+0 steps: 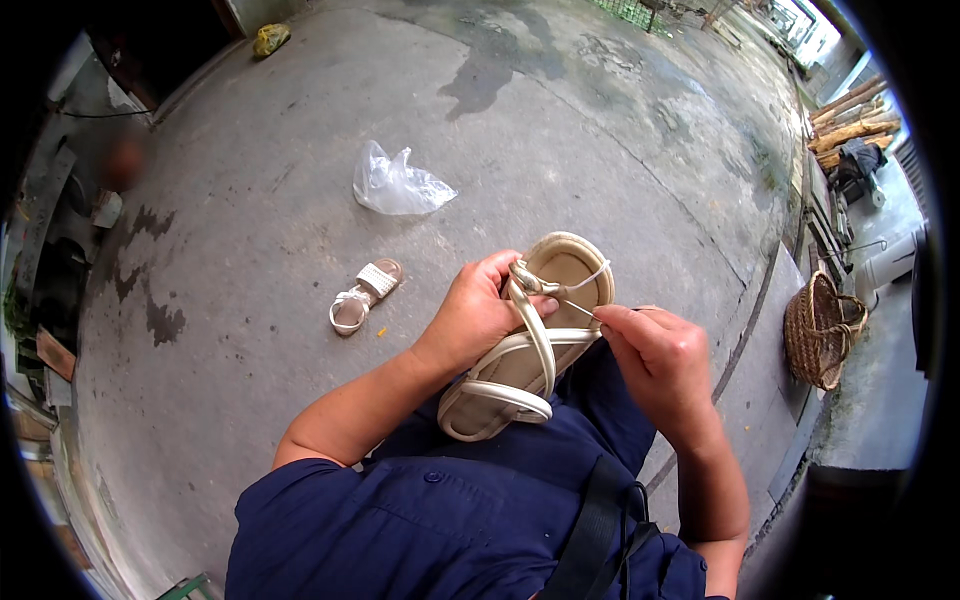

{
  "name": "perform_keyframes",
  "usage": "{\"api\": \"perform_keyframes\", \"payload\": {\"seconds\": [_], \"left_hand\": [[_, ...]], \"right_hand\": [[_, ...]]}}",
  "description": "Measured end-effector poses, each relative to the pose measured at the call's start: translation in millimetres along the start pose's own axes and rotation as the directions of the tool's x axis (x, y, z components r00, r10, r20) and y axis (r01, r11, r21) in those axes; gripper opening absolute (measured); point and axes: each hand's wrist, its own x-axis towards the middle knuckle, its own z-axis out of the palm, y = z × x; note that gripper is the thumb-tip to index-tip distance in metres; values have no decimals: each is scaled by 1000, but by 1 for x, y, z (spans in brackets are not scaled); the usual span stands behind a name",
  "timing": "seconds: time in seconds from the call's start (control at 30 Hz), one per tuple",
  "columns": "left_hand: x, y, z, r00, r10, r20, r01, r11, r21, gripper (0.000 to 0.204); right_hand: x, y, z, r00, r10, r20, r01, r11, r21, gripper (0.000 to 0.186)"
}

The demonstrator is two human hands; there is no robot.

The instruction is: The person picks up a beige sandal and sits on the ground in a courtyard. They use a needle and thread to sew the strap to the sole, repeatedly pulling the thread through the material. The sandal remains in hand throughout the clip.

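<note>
A cream-coloured strappy sandal [518, 368] is held over my lap, its toe end pointing away from me. My left hand [472, 312] is closed around its left side near the knotted front strap, with the thumb lying inside over the footbed. Close by the sandal's right edge, my right hand [655, 352] is closed, thumb and forefinger pinching a thin white cord [579, 309]. That cord stretches across the footbed toward my left thumb. Another thin white piece sticks up from the knot. Whether my right fingers hold anything besides the cord cannot be seen.
A smaller sandal with white straps [366, 295] lies on the concrete floor [250, 220] to the left. Beyond it is a crumpled clear plastic bag [398, 183]. At the right stands a woven basket [822, 330], with stacked logs [855, 125] farther back. A yellow bundle [270, 40] sits far left.
</note>
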Motion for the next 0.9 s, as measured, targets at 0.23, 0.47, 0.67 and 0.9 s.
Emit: {"api": "perform_keyframes", "payload": {"seconds": [0.23, 0.47, 0.67, 0.9], "left_hand": [[0, 2, 4, 999, 36, -9, -36, 999, -14, 25], [-2, 4, 4, 999, 35, -12, -35, 999, -10, 25], [-2, 4, 4, 999, 37, -20, -37, 999, 4, 24], [-2, 3, 5, 999, 38, -25, -38, 999, 5, 25]], "right_hand": [[2, -2, 6, 1000, -8, -3, 8, 1000, -17, 14], [2, -4, 8, 1000, 0, 15, 0, 1000, -30, 15], [1, -4, 8, 1000, -4, 13, 5, 999, -44, 16], [-1, -3, 8, 1000, -8, 3, 9, 999, -49, 15]]}}
